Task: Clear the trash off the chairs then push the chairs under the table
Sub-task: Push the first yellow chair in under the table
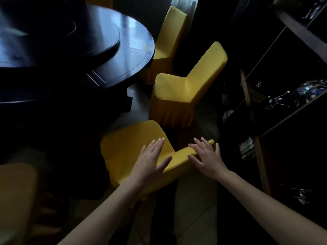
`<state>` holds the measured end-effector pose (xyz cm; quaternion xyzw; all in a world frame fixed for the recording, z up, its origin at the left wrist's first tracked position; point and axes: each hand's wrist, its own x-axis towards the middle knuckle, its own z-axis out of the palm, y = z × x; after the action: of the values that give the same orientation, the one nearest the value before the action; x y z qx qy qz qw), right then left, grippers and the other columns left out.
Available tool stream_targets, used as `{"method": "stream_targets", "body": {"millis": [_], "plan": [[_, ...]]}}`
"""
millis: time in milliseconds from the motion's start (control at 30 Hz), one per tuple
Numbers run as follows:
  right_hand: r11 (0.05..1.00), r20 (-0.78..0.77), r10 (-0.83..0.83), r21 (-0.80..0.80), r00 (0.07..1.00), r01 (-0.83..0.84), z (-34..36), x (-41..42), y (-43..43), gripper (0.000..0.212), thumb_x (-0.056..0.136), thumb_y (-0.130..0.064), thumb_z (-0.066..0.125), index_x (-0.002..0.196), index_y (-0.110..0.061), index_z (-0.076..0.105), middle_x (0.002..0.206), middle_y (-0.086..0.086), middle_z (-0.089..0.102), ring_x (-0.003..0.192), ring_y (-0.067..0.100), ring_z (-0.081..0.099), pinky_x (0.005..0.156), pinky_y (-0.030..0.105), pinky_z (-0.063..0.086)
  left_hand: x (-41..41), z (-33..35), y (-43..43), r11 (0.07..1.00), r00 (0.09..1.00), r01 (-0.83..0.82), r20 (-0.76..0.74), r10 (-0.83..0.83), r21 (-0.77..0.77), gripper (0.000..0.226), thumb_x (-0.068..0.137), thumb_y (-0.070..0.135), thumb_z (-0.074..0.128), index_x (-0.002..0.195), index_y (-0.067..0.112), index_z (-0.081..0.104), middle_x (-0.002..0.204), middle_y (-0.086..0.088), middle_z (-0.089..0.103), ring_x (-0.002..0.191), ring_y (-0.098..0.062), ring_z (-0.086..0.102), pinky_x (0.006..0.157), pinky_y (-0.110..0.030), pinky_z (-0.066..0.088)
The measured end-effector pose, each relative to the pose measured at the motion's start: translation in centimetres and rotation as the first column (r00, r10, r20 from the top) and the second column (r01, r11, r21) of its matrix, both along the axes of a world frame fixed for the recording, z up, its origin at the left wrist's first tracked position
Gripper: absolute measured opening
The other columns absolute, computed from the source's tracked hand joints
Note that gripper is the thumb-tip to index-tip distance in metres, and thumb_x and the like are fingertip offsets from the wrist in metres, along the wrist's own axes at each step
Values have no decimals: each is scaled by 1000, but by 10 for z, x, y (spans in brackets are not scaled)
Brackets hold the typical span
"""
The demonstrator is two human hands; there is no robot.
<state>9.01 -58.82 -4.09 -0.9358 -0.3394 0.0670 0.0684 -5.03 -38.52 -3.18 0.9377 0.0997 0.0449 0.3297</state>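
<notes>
A: Hands first: the left hand (150, 156) is flat and spread over the top edge of the nearest chair's backrest (178, 156), and the right hand (207, 156) is spread the same way at the backrest's far end. Neither has closed on anything, and I cannot tell whether the palms are touching the yellow cover.

B: Where does that chair sit against the round table (106, 55)?

A: The nearest chair (131, 147) stands just outside the table's edge with its seat facing the table. A second yellow chair (177, 91) is farther around the rim, turned partly away and well clear of it. A third chair (168, 43) is close in beside the table.

B: Any trash?

A: None that I can see on these seats, though the room is dim.

B: Risks?

A: Open palms on loose fabric could slide and wrinkle the cover without moving the chair. An uneven shove may swing the chair into the table's dark pedestal (127, 103) or its neighbour.
</notes>
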Motion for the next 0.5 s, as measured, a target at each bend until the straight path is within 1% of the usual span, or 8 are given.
{"method": "stream_targets", "body": {"millis": [67,100,167,233,267,367,433,500], "plan": [[995,0,86,-60,996,-86,-11,16,-15,67,82,-78,18,135,-42,40,150,-11,35,145,13,13,110,61,-8,-5,-13,-5,999,1000,-17,-13,16,-47,70,84,71,23,146,39,15,152,8,32,139,-4,23,114,-30,12],[988,7,142,-66,990,-141,-14,23,-20,69,79,-81,17,132,-43,42,146,-12,40,143,13,18,109,62,-8,-9,-20,-7,999,999,-27,-42,25,-46,68,84,72,24,144,41,22,147,9,40,134,-7,35,111,-31,24],[973,11,225,-57,974,-224,-18,36,-21,68,76,-85,24,127,-45,45,137,-14,47,139,13,26,109,61,-8,-20,-32,-9,999,992,-50,-118,47,-21,65,82,75,25,136,43,38,134,12,55,117,-6,51,91,-25,43],[958,-5,281,-51,960,-281,-20,48,-17,67,72,-88,29,121,-46,49,133,-16,50,138,13,27,108,60,-10,-30,-40,-12,994,987,-102,-118,106,40,64,80,78,25,127,41,51,118,16,64,98,-1,59,70,-15,45],[952,-14,303,-49,953,-304,-20,53,-14,69,70,-90,29,118,-46,51,132,-16,50,138,14,27,108,59,-11,-32,-42,-14,987,986,-136,-86,143,81,62,81,77,26,122,41,55,111,18,67,91,-1,61,64,-14,45],[942,-31,335,-10,942,-336,-21,61,-10,73,66,-92,29,113,-43,57,131,-16,50,138,14,25,109,61,-8,-32,-43,-16,972,982,-181,-23,187,148,58,82,76,29,115,41,60,102,20,69,83,1,63,61,-14,47],[939,-31,341,47,939,-340,-22,61,-10,75,65,-92,29,111,-41,60,130,-16,51,137,13,25,111,60,-6,-30,-43,-14,972,986,-159,-26,166,175,60,80,79,31,114,40,61,102,20,69,83,1,63,61,-10,42],[933,-32,350,98,936,-345,-22,62,-8,74,65,-91,31,107,-40,63,130,-15,52,137,12,26,111,59,-6,-29,-43,-10,975,989,-130,-43,140,179,64,77,82,31,114,40,61,104,19,68,85,1,64,64,-11,44]]}}
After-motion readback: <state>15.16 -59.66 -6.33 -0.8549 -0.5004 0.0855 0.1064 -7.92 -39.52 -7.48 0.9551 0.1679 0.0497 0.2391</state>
